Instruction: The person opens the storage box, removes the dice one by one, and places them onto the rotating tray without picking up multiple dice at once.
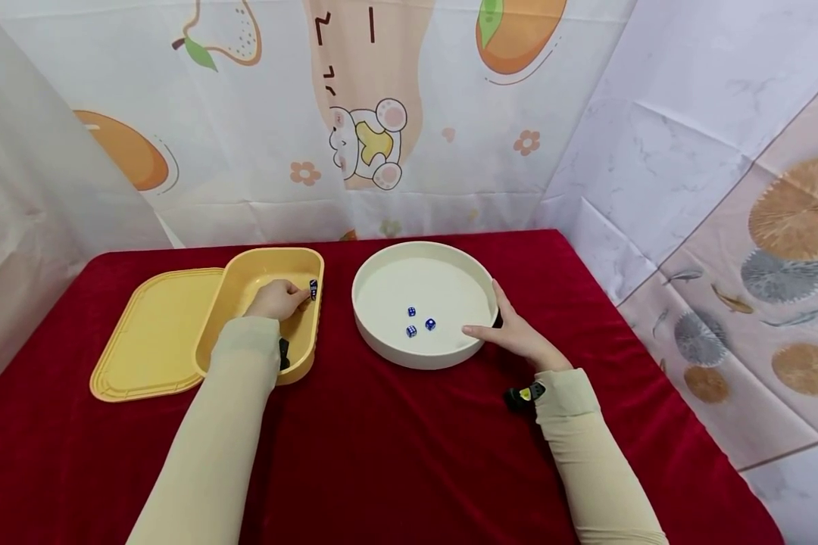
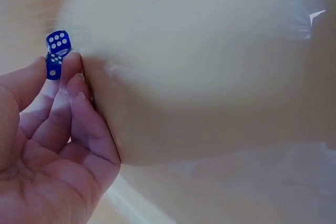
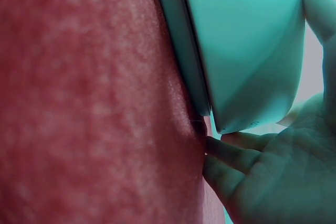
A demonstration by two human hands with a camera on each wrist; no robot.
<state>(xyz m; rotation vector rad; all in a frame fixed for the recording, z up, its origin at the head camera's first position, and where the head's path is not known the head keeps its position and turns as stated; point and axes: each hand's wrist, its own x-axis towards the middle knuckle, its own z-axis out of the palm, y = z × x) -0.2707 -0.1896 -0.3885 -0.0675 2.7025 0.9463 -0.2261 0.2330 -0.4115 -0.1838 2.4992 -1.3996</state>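
My left hand (image 1: 277,299) is inside the yellow box (image 1: 203,333), by its right wall. Its thumb and forefinger pinch two blue dice with white dots; in the left wrist view the upper die (image 2: 58,42) shows a six and the lower die (image 2: 54,67) touches it. On the right, my right hand (image 1: 521,337) grips the edge of a round white tray (image 1: 398,284), thumb over the rim and the other fingers against the outside. Three blue dice (image 1: 430,325) lie on the tray's floor, near its front.
Left of the box, and partly under it, lies a flat yellow lid (image 1: 153,341). A red cloth (image 1: 409,446) covers the table. Patterned curtains (image 1: 245,151) hang behind it and along the sides. A black device (image 1: 525,395) is strapped to the right wrist.
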